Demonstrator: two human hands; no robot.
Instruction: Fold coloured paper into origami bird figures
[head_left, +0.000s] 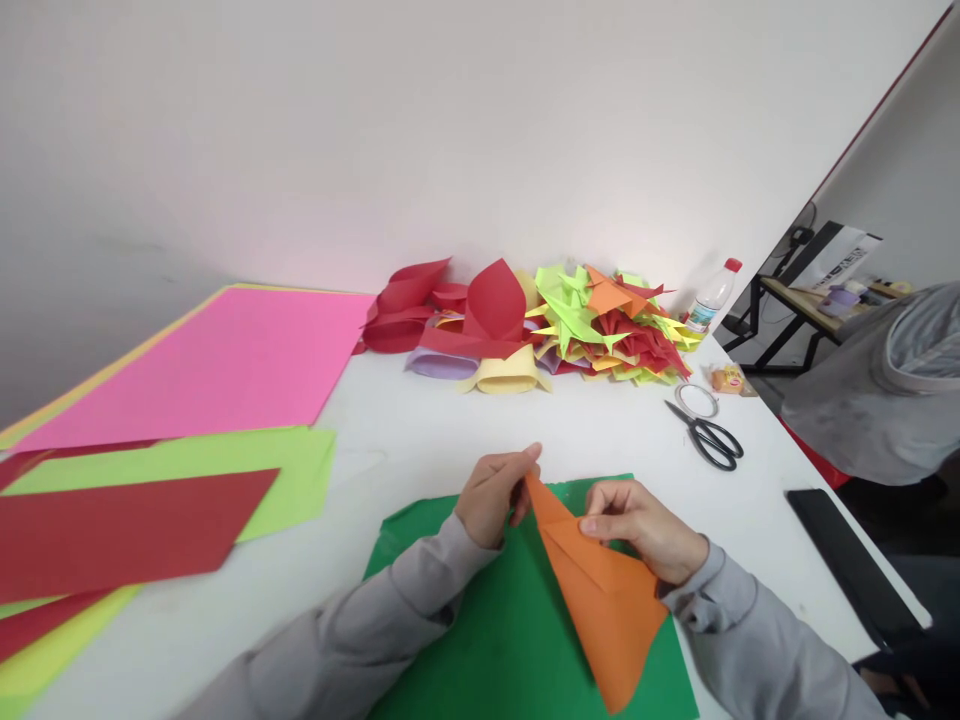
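A folded orange paper (600,600) is held over a green sheet (495,640) on the white table (420,440). My left hand (491,495) pinches the orange paper's pointed top corner. My right hand (641,528) grips its right edge at a fold, thumb pressed on top. Both hands are closed on the paper. Grey sleeves cover both forearms.
A heap of folded paper shapes (540,325) in red, yellow-green and orange lies at the back. Pink (225,360), light green (225,470) and red sheets (112,530) lie at the left. Scissors (709,435), a tape ring (696,400), a bottle (712,295) and a black phone (851,565) are at the right, beside another person's grey sleeve (877,390).
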